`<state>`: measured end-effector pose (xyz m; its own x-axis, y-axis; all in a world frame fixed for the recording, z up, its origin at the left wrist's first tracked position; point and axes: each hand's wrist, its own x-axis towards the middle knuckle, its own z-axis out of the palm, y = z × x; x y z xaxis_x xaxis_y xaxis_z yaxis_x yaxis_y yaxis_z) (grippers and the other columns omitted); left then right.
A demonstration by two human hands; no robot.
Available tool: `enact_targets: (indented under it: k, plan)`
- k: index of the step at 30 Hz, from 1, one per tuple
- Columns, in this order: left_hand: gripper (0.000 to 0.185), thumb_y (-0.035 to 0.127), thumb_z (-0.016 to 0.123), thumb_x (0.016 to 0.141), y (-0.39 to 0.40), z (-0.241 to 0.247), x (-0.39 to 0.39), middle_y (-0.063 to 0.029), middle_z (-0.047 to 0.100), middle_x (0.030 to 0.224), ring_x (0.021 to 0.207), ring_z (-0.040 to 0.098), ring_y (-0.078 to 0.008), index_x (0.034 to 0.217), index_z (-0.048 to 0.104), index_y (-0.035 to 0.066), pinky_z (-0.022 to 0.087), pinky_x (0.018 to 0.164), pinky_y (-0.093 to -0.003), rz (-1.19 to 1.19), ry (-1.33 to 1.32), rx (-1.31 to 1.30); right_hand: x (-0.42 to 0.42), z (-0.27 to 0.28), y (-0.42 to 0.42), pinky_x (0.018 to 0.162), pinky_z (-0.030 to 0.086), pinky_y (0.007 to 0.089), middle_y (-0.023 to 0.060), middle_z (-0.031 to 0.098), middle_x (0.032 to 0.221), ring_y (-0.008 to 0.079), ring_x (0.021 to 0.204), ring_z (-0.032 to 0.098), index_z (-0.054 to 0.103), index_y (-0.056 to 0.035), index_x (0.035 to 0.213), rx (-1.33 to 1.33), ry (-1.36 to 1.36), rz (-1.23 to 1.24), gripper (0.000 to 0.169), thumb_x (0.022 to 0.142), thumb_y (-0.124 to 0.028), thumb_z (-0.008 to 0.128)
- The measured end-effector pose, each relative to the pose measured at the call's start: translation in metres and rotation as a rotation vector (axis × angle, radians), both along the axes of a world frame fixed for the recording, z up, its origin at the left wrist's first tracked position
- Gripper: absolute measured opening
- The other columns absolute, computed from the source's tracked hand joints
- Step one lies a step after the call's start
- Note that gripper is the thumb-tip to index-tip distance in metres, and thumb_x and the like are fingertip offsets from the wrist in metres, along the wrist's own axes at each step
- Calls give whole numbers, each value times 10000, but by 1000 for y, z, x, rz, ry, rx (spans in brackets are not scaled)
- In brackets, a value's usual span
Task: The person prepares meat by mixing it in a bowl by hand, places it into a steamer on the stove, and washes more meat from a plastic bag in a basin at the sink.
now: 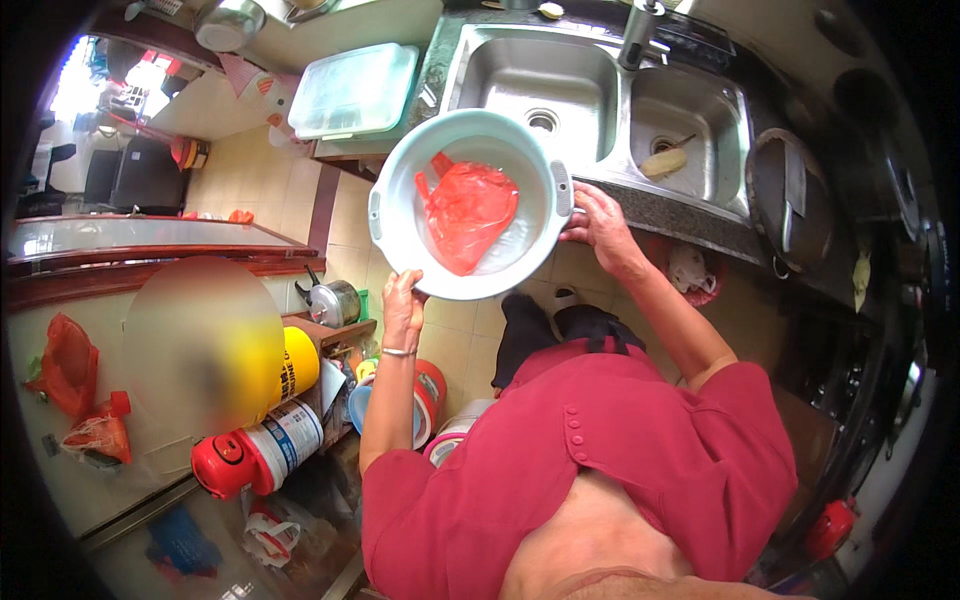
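Between my two hands I hold a pale blue plastic basin (pixel 391 225) in the air, close to the sink's front edge. My left hand (pixel 403 300) grips its rim at the lower left, the thumb on the lip. On the opposite side, my right hand (pixel 600 221) holds the rim just below a grey handle grip. Inside the basin lies a crumpled red plastic bag (pixel 469 214); whether it contains anything I cannot tell. The steel double sink (pixel 624 112) is directly beyond, and a peeled, pale elongated vegetable (pixel 664 163) rests in its right bowl.
A lidded clear plastic container (pixel 352 90) stands left of the sink. Right of it, a cleaver (pixel 793 187) lies on a round board (pixel 765 161). A pressure cooker (pixel 334 302), a yellow bucket (pixel 301 360) and a red-lidded bucket (pixel 289 439) are on my left. A bag-lined bin (pixel 690 270) sits below the counter.
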<state>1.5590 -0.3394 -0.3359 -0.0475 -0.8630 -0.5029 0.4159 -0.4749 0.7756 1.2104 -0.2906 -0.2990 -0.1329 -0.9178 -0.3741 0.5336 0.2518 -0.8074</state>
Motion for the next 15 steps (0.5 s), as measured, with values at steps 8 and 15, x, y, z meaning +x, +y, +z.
enact_targets:
  k: [8, 15]
  plan:
    - [137, 7, 616, 827, -84, -22, 10, -45, 655, 880, 758, 659, -158, 954, 579, 38, 589, 699, -337, -108, -23, -46, 11, -17, -54, 669, 561, 281, 62, 646, 1040, 127, 790, 643, 478, -6, 1330, 61, 78, -34, 398, 997, -223, 470]
    - [229, 56, 670, 855, -133, 15, 39, -54, 649, 971, 852, 613, -128, 1062, 581, 17, 522, 786, -292, -492, -389, 71, 22, -16, -80, 770, 512, 362, 171, 627, 1075, 257, 862, 630, 559, 29, 1208, -139, 1199, -154, 320, 932, -132, 534]
